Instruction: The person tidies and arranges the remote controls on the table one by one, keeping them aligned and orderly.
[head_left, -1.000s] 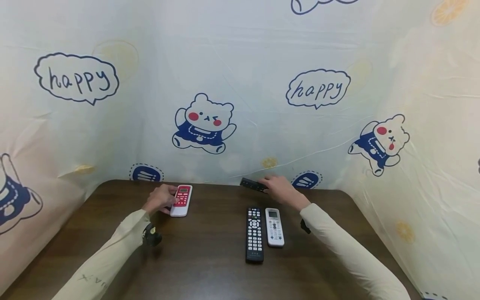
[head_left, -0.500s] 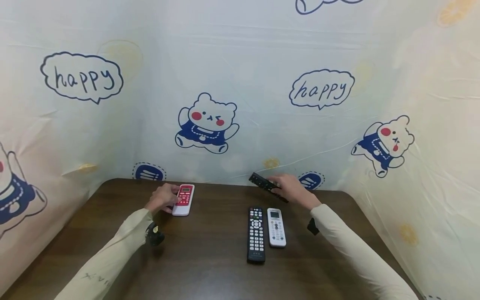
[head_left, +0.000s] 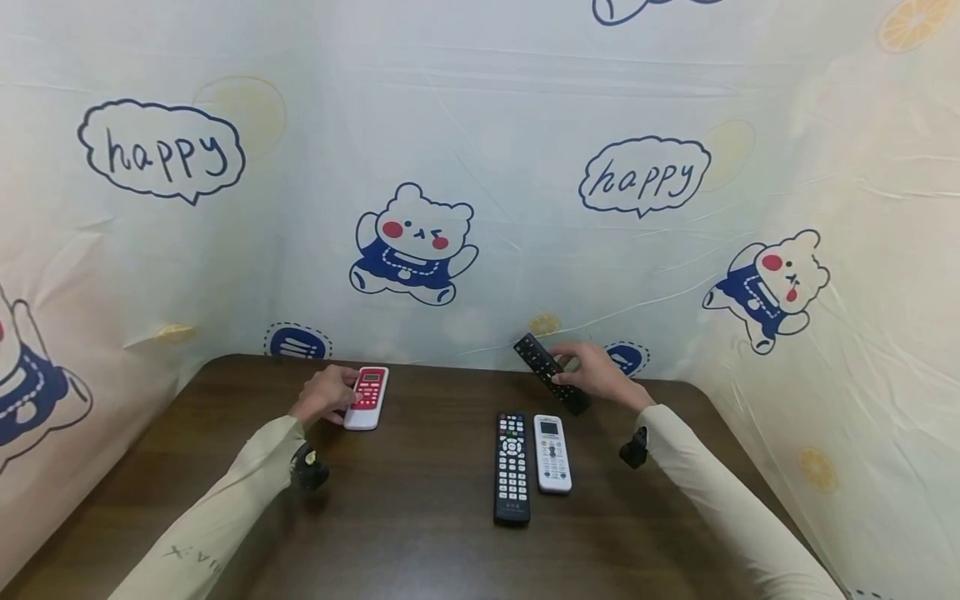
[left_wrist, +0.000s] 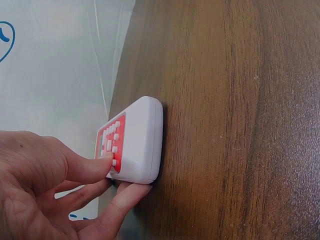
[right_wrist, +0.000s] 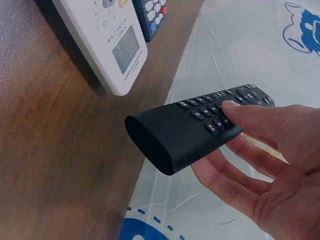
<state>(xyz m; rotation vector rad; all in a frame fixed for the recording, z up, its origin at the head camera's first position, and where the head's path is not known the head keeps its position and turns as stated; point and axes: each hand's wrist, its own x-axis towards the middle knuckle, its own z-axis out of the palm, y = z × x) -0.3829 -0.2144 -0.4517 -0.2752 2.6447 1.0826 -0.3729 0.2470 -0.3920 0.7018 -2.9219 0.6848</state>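
Note:
My left hand (head_left: pixel 327 395) pinches a white remote control with a red button panel (head_left: pixel 368 397), near the back left of the table. In the left wrist view the thumb lies on the remote's buttons (left_wrist: pixel 116 137) and other fingers are at its side and underneath. My right hand (head_left: pixel 596 372) grips a small black remote control (head_left: pixel 551 372) at the table's back edge. In the right wrist view the thumb presses on the black remote's face (right_wrist: pixel 170 132), with fingers beneath it; it is tilted and looks raised off the table.
A long black remote (head_left: pixel 512 471) with pale buttons lies on the brown wooden table (head_left: pixel 420 500). Close on its right lies a white remote with a small screen (head_left: pixel 552 454). A printed curtain (head_left: pixel 517 250) hangs behind the table and along both sides.
My right hand has moved slightly right, and the black remote in it has turned from nearly level to a steeper slant. The left hand keeps its hold on the red and white remote.

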